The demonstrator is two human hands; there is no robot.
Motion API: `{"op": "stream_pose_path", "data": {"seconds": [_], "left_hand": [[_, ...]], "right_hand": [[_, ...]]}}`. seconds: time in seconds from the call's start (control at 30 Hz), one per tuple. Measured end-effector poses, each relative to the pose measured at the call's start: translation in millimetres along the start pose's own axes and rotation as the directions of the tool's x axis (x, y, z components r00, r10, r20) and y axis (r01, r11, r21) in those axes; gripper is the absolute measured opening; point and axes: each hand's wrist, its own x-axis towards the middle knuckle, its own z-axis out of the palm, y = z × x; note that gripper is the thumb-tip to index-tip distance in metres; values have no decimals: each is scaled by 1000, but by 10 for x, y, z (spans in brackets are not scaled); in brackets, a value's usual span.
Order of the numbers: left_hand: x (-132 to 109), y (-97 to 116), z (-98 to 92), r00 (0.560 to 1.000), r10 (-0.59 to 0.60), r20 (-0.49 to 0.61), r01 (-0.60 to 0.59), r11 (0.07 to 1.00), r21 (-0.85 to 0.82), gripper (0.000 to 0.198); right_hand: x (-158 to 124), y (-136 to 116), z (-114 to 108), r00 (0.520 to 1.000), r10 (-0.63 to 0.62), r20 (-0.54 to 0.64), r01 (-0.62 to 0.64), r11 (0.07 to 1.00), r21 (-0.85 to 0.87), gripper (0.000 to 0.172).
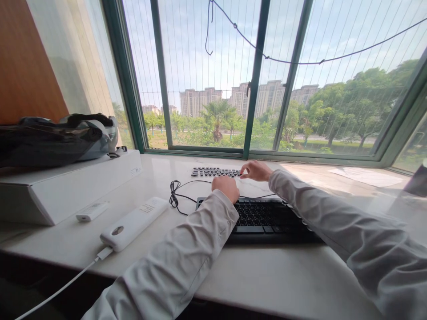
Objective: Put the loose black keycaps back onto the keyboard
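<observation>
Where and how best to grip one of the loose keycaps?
Likely from above, at the left end of the keycaps, pinching one by opposite sides: they're small, in close rows, and the right hand is at the right end.

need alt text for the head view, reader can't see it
A person's right hand is at the right end of rows of black keycaps on a pale counter, while the left hand is at the upper left of a black keyboard. A white power bank and white box sit to the left, with a window behind.
</observation>
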Motion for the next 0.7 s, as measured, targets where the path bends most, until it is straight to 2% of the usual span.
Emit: {"op": "stream_pose_path", "data": {"seconds": [0.07,0.13,0.17,0.27,0.33,0.47,0.7], "left_hand": [[0,1,-10,1000,-1,11,1,1000,-5,34],[-2,6,-16,1000,-4,6,4,1000,-11,35],[-4,10,-17,1000,-4,-1,4,1000,-12,36],[-11,30,-23,1000,-1,-20,0,1000,-14,36],[-16,46,-27,1000,12,-26,-13,1000,-16,37],[-23,73,-21,998,56,-42,-57,998,-20,39],[-16,90,7,991,102,-90,-104,994,-28,42]], "right_hand": [[-314,12,-109,999,-36,1,36,998,54,37],[-656,12,-207,991,-134,-24,135,959,250,39],[-824,5,-248,989,-149,-20,147,930,337,41],[-1245,-45,-331,992,-119,47,79,857,510,45],[-1428,-91,-344,994,-77,75,21,822,569,46],[-1584,-174,-315,987,-84,140,-20,787,616,43],[-1644,-256,-284,977,-109,186,-33,776,630,42]]}}
